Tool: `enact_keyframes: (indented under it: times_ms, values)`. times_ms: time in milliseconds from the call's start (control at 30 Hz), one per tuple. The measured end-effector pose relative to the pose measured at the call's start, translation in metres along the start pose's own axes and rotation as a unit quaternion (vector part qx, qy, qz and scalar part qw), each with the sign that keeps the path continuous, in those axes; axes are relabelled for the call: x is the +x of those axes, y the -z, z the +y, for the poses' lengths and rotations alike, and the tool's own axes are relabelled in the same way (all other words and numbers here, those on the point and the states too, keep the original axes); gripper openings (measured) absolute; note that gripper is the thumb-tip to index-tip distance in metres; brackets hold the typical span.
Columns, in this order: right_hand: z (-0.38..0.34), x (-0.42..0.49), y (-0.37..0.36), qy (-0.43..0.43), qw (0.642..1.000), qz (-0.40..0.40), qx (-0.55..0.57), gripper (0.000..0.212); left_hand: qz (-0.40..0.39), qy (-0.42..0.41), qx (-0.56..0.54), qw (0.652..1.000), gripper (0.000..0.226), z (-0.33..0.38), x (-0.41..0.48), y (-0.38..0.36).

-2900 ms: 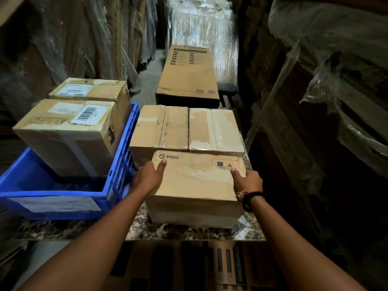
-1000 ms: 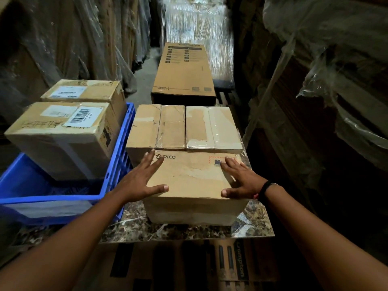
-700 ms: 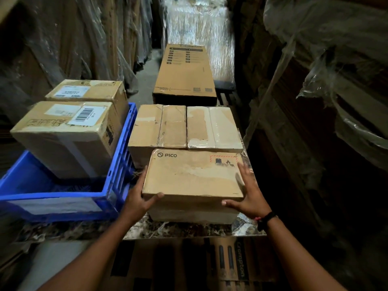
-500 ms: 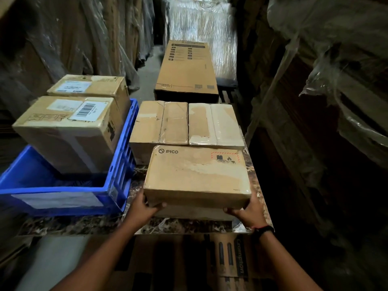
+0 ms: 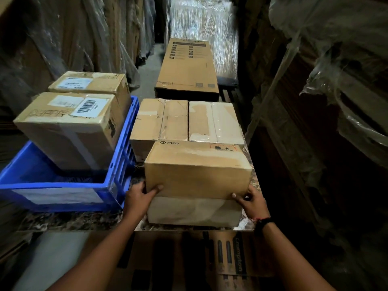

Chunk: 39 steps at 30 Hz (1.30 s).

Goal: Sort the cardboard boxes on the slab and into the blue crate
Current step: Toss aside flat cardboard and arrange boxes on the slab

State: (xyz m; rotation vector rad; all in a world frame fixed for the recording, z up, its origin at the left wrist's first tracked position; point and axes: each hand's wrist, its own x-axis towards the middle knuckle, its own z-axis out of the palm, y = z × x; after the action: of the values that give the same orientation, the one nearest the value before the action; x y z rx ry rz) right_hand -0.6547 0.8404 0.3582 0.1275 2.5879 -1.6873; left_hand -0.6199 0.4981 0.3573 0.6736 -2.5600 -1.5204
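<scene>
Plastic-wrapped stock is stacked high on both sides of a narrow, dim storeroom aisle, and a long flat carton (image 5: 186,68) is laid at its far end. Nearer, a marbled slab (image 5: 73,220) is seen, with a printed carton (image 5: 237,257) tucked below its front edge. On the slab's left part a blue crate (image 5: 63,186) is set. Two boxes are already stood in it, a barcoded box (image 5: 69,131) in front and a labelled box (image 5: 90,82) behind. Right of the crate, a creased taped box (image 5: 159,120) and a smoother taped box (image 5: 216,122) are placed side by side at the back of the slab, touching. In front of them the PICO box (image 5: 197,166) is held over a paler box (image 5: 195,211). Whether it rests on that box or is just clear of it cannot be told.

The PICO box is gripped at its two lower front corners. The left hand (image 5: 138,198) is wrapped round the left corner, thumb pressed flat on the front face. The right hand (image 5: 252,202) is placed likewise at the right corner, with a dark wristband (image 5: 263,222) at the wrist. The other fingers are hidden behind the sides, so their spread cannot be told.

The box is judged stiff and moderately heavy, with worn, smooth faces that may slip. A hold under the bottom edges, hands opposed, is judged safest.
</scene>
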Motion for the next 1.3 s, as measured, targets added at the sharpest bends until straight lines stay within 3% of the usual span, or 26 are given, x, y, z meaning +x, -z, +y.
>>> enact_keyframes:
  times_ms: [67, 233, 367, 567, 800, 900, 1000, 1100, 1167, 1300]
  values:
    - [-0.005, 0.004, 0.002, 0.000, 1.000, 0.015, -0.016, 0.032, 0.028, -0.001, 0.018, 0.999, 0.036, 0.013, 0.000, 0.000]
    - [-0.022, 0.013, -0.001, -0.049, 0.993, 0.091, -0.057, 0.033, 0.085, 0.010, 0.085, 0.993, 0.050, 0.026, 0.003, -0.005]
    - [-0.025, 0.014, -0.010, -0.055, 0.988, 0.123, -0.076, 0.029, 0.073, -0.005, 0.079, 0.994, 0.031, 0.014, 0.002, -0.015]
    - [-0.007, 0.019, -0.026, -0.075, 0.989, 0.092, -0.092, 0.035, 0.036, 0.014, 0.038, 0.999, 0.032, -0.003, 0.003, -0.021]
    - [-0.004, 0.027, -0.032, -0.077, 0.985, 0.085, -0.130, 0.035, -0.040, 0.047, 0.061, 0.996, 0.060, -0.002, 0.015, -0.022]
    - [-0.006, 0.034, -0.038, -0.033, 0.970, 0.074, -0.230, 0.066, -0.075, 0.020, 0.156, 0.985, 0.105, 0.007, 0.028, -0.017]
    - [-0.036, 0.039, -0.053, 0.047, 0.936, -0.052, -0.345, 0.101, -0.185, -0.094, 0.284, 0.936, 0.129, 0.037, 0.029, -0.016]
    - [-0.065, 0.045, -0.078, 0.100, 0.851, -0.235, -0.458, 0.124, -0.279, -0.176, 0.406, 0.852, 0.138, 0.061, 0.029, -0.026]
    - [-0.071, 0.050, -0.091, 0.107, 0.801, -0.291, -0.512, 0.133, -0.288, -0.181, 0.464, 0.818, 0.143, 0.065, 0.032, -0.033]
    - [-0.073, 0.059, -0.103, 0.067, 0.782, -0.326, -0.526, 0.135, -0.288, -0.164, 0.501, 0.800, 0.146, 0.072, 0.034, -0.040]
